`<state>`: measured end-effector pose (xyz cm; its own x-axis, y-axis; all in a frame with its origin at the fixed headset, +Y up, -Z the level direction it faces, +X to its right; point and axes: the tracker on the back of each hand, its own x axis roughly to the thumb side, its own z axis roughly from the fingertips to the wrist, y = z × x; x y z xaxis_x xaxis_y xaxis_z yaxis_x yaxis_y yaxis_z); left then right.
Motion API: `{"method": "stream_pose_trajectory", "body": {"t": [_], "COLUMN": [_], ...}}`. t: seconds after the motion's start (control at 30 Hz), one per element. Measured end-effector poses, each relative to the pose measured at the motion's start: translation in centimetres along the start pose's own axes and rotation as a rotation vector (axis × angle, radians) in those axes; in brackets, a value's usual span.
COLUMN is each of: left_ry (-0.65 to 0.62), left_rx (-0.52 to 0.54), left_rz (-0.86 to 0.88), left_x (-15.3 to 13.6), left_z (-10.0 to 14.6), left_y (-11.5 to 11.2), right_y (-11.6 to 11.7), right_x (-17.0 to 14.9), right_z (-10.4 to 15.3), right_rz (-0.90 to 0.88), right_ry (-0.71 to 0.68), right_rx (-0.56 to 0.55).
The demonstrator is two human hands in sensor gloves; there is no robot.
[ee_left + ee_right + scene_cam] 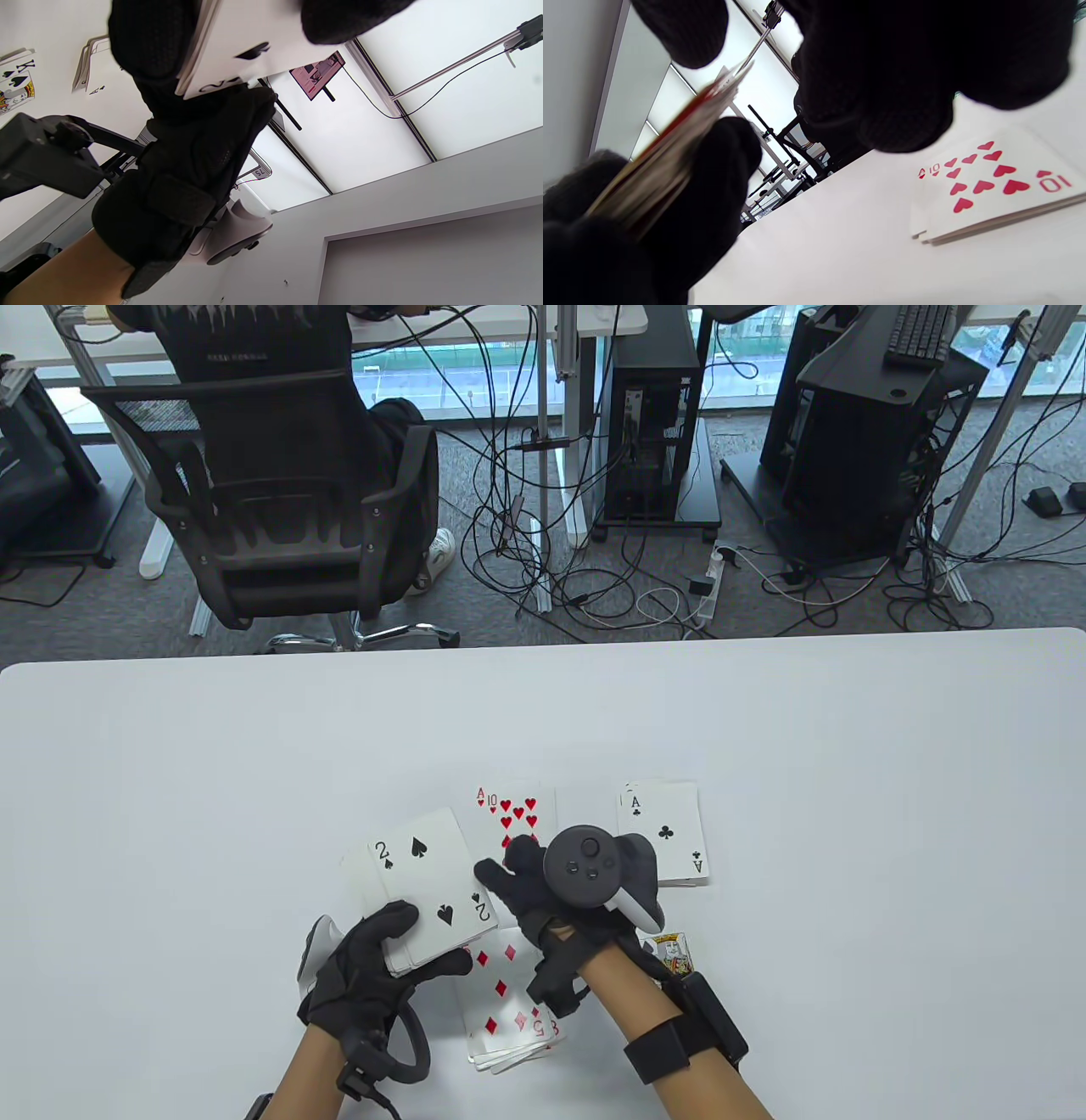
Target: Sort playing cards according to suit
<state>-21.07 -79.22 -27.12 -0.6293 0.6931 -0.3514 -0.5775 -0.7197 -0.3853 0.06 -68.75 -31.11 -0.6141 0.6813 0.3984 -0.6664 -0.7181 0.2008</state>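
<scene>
Table view: left hand (361,976) grips the undealt deck (428,891) fanned slightly, 2 of spades face up on top, thumb across its near corner. Right hand (551,899) hovers at 3 o'clock of the deck, fingers reaching toward the top card's right edge; whether it holds anything, cannot tell.

Sorted piles on the counter (170,780): hearts pile (513,814) (10 over an ace) at 12 o'clock of the right hand; clubs pile (666,831), ace on top, at 2 o'clock; diamonds pile (505,1010) at 6 o'clock, between the forearms; spades pile, king showing (672,952), at 5 o'clock, mostly hidden under the right wrist.

Judgement: step in hand is taking the 2 of spades off. Slide only the top card sideways with the fingertips, left thumb easing pressure so a second card does not follow. Destination lies under the right wrist, so swing round, not across the diamonds.

Room: counter wide open at 9, 12 and 3 o'clock; near edge close to diamonds pile.
</scene>
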Motion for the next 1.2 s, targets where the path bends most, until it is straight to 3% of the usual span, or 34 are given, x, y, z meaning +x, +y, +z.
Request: {"method": "stream_pose_trajectory", "body": {"t": [0.23,0.43,0.7,1.07,1.2], "left_ry": [0.018,0.019,0.036,0.031,0.026], "left_rx": [-0.016,-0.033,-0.071,-0.063,-0.058], "left_rz": [-0.014,-0.018,-0.030,-0.024,-0.024], "left_x": [-0.3,-0.4,-0.8,-0.7,-0.6], "left_z": [-0.1,-0.1,-0.3,-0.3,-0.3], "left_y": [-0.3,-0.4,-0.9,-1.0,-1.0], "right_y": [1.8,1.7,0.7,-4.5,-5.9], "right_x": [1.2,0.7,-0.3,-5.0,-7.4], "right_z": [0.8,1.4,2.6,7.1,9.4], "right_rz": [0.082,-0.019,-0.067,-0.120,-0.019], "right_ry": [-0.051,-0.065,-0.042,0.104,0.237], "right_rx": [0.030,-0.172,-0.229,-0.317,-0.183]}}
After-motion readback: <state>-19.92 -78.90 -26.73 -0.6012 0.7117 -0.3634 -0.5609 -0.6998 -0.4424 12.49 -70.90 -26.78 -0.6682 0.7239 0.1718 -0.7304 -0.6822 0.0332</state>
